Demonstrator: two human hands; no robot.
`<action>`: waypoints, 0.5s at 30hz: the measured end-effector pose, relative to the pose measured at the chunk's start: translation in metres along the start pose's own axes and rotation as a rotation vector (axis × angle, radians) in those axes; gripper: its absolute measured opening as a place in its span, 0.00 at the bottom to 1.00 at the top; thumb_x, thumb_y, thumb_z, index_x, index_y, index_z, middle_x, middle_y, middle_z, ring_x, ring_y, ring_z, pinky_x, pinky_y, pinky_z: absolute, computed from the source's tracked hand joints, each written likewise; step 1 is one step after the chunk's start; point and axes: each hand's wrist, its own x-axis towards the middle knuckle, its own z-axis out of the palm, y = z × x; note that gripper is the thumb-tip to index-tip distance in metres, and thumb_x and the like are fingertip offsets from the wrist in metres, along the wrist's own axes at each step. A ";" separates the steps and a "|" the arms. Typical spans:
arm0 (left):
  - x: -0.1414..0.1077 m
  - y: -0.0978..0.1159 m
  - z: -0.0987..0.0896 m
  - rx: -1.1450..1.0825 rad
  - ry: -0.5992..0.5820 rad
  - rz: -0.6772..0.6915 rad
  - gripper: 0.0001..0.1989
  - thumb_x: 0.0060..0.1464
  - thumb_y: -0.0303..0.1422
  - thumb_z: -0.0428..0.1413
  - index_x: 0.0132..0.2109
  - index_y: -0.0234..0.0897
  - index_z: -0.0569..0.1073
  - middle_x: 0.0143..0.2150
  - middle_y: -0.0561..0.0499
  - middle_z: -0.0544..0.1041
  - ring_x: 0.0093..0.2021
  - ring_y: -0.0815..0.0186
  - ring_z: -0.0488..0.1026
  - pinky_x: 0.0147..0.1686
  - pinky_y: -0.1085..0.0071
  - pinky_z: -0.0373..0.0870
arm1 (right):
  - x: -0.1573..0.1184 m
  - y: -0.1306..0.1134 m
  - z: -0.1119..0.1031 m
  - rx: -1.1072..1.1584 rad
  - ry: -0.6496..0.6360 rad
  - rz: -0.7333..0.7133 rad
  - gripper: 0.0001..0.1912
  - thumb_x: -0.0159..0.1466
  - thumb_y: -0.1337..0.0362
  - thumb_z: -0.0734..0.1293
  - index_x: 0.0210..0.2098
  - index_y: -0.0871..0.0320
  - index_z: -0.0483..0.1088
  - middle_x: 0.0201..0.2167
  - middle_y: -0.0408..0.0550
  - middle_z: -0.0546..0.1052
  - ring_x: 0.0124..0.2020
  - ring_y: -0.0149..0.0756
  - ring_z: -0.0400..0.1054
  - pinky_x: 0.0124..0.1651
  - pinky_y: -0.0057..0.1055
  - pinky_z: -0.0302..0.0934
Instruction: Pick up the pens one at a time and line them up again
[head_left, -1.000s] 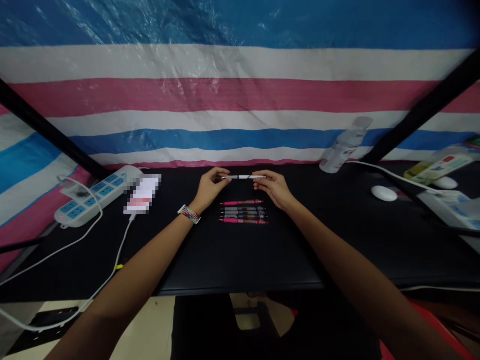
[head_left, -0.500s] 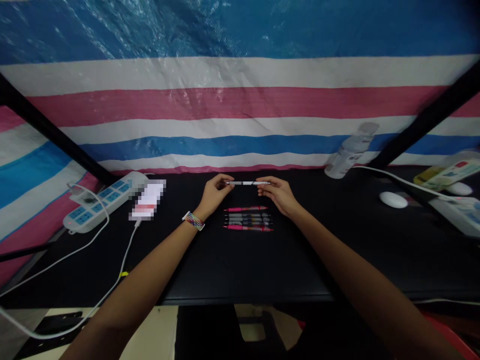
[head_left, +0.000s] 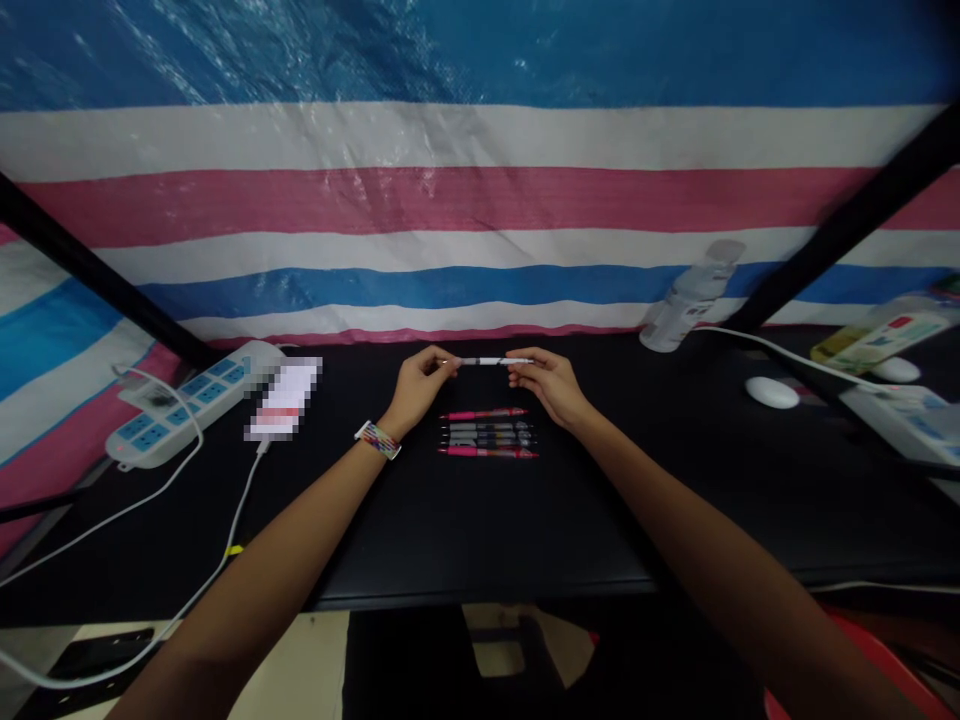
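A white pen [head_left: 484, 361] with grey and black parts lies level between my two hands, near the back of the black table [head_left: 480, 530]. My left hand [head_left: 421, 385] pinches its left end between thumb and fingers. At the other end, the fingertips of my right hand [head_left: 553, 385] close on it. Below the hands, several pens lie side by side in a row: a pink pen [head_left: 484, 413] at the top, grey and black pens [head_left: 489, 434] in the middle, and another pink pen [head_left: 489, 453] at the bottom.
On the left are a white power strip [head_left: 191, 405], a pixelated phone [head_left: 285, 400] and a white cable [head_left: 238, 520]. A clear bottle [head_left: 691, 295] stands at the back right, with a white mouse [head_left: 772, 392] nearer. A striped plastic sheet [head_left: 480, 200] hangs behind the table.
The view has shifted slightly, so everything sits a little further left. Both hands keep hold of the white pen, and the row of pens looks the same.
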 end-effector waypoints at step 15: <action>0.003 -0.007 -0.004 -0.046 0.133 -0.006 0.13 0.57 0.40 0.69 0.45 0.39 0.84 0.42 0.47 0.86 0.42 0.59 0.81 0.47 0.62 0.76 | 0.004 -0.005 -0.010 0.081 0.097 -0.006 0.18 0.48 0.60 0.81 0.38 0.56 0.85 0.29 0.45 0.80 0.32 0.35 0.72 0.40 0.37 0.71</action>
